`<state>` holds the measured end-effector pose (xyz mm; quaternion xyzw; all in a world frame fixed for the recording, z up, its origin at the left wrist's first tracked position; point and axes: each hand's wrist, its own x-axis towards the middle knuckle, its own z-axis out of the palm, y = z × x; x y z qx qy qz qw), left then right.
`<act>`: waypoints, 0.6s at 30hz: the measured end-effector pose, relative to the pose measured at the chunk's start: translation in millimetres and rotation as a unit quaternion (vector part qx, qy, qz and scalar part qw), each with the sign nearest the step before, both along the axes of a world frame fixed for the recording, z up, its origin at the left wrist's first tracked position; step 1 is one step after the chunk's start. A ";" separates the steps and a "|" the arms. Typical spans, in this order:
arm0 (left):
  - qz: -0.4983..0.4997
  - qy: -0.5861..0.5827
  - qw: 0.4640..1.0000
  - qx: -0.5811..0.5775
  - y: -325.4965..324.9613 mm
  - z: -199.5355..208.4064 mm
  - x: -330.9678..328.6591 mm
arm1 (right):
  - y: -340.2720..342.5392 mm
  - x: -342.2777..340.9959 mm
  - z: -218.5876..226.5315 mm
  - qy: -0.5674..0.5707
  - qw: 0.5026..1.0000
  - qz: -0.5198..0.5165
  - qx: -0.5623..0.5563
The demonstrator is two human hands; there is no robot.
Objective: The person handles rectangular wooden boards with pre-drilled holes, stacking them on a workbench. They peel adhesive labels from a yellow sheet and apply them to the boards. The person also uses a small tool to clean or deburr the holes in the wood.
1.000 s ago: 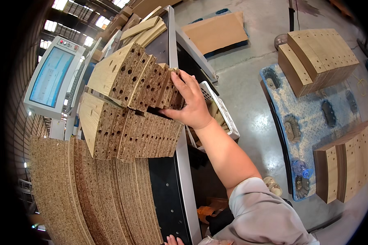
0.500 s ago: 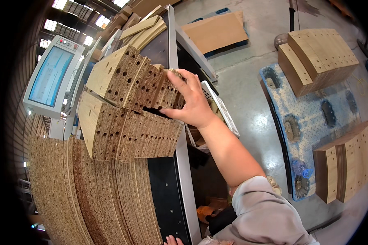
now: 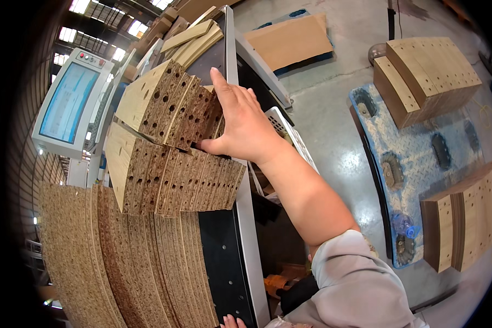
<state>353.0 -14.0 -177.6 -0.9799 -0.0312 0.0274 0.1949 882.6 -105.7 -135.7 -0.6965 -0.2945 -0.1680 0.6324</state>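
Note:
Fingers spread and the thumb held wide, my right hand [image 3: 246, 123] is against the right end of an upper row of drilled particle boards [image 3: 172, 106]. Its thumb sits at the gap above a lower row of drilled particle boards [image 3: 180, 177]. Both rows stand on edge with round holes facing me; a pale wood-grain face shows at their left end. My palm side is hidden, so I cannot tell how firmly it presses. Only the fingertips of my left hand [image 3: 232, 321] show at the bottom edge, beside the black table strip.
Large particle boards [image 3: 120, 262] stand in a row at lower left, near a monitor [image 3: 70, 101]. Wood strips [image 3: 191, 41] lie farther back. On the right, a blue pallet [image 3: 415, 158] carries drilled board stacks [image 3: 432, 71]. A white crate [image 3: 292, 136] stands beyond the table edge.
My right hand has shifted left along the upper row, and its fingers have opened wider. The right end of that row now reaches less far right. My left fingertips stay put.

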 end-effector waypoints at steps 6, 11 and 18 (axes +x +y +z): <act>-0.007 -0.006 1.000 0.006 1.0 -2.5 4.9 | 1.6 4.2 -6.8 -0.039 0.997 0.010 0.073; -0.012 -0.006 1.000 0.008 2.2 -3.2 6.4 | 4.9 1.5 -15.7 -0.053 0.993 -0.023 0.103; -0.011 -0.005 1.000 0.012 1.9 -3.8 7.1 | -5.9 -3.2 -17.2 -0.076 0.993 -0.068 0.051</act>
